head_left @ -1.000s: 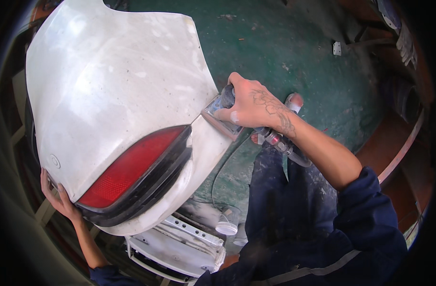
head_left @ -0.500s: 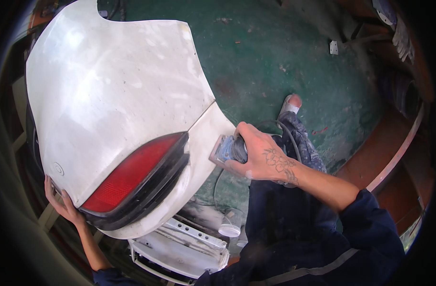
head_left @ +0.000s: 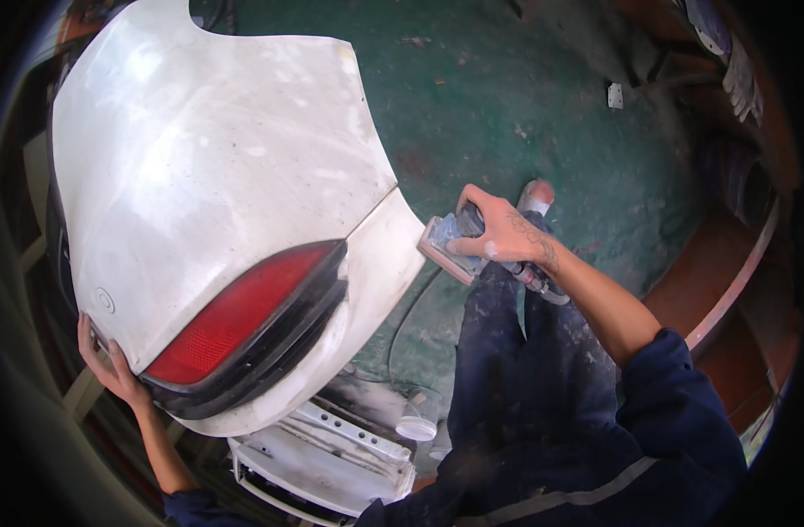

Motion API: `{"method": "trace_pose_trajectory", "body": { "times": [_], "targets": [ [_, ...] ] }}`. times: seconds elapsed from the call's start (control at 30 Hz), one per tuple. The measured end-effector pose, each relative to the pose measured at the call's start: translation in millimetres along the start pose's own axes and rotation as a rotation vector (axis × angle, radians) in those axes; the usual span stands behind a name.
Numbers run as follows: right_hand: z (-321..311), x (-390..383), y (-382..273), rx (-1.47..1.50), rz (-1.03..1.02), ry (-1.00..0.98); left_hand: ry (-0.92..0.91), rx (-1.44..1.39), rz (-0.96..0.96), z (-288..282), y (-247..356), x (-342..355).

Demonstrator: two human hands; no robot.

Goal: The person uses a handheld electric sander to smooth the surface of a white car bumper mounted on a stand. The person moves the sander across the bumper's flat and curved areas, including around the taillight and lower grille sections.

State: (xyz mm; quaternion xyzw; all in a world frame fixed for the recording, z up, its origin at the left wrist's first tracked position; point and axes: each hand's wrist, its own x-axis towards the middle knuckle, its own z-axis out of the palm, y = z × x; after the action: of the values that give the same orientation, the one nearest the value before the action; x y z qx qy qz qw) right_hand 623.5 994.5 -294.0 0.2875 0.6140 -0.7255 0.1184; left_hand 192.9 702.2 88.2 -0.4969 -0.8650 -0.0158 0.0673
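A large white car bumper (head_left: pixel 209 140) with scuffed patches, a red rear reflector (head_left: pixel 235 312) and black trim (head_left: pixel 279 360) fills the left half. My left hand (head_left: pixel 110 360) grips its lower left edge, fingers spread along it. In my right hand (head_left: pixel 498 228) is a blue sander (head_left: pixel 444 237) with a square pad and a hose fitting (head_left: pixel 538 286) underneath. The sander is held just off the bumper's right corner, over my legs; whether its pad touches the edge I cannot tell.
Below the bumper lie a white metal part (head_left: pixel 318 461) and white tubs (head_left: pixel 417 426). A hose (head_left: pixel 402 325) runs over the green floor (head_left: pixel 507 105). At the right are gloves (head_left: pixel 741 95), a curved rail (head_left: pixel 731 281), brown panels (head_left: pixel 683 263) and a small white plate (head_left: pixel 614 95).
My right hand with the sander dropped from the panel seam toward the lower corner, then moved right and slightly up, off the bumper's face. My left hand stayed on the edge.
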Motion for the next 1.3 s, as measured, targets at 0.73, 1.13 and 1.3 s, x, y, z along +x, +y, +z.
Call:
{"method": "trace_pose_trajectory", "body": {
  "times": [0.73, 1.13, 1.3],
  "targets": [
    [110.5, -82.9, -101.3, 0.033, -0.187, 0.308, 0.001, 0.000, 0.054, -1.1, -1.9, 8.2],
    [89.5, -42.1, -39.0, 0.078, 0.010, 0.512, 0.038, 0.002, 0.073, 2.4, 1.8, 7.4],
    [79.5, -35.8, -25.0, 0.161, 0.077, 0.514, 0.054, 0.031, 0.126, -0.4, -8.6, 15.2]
  ]
}}
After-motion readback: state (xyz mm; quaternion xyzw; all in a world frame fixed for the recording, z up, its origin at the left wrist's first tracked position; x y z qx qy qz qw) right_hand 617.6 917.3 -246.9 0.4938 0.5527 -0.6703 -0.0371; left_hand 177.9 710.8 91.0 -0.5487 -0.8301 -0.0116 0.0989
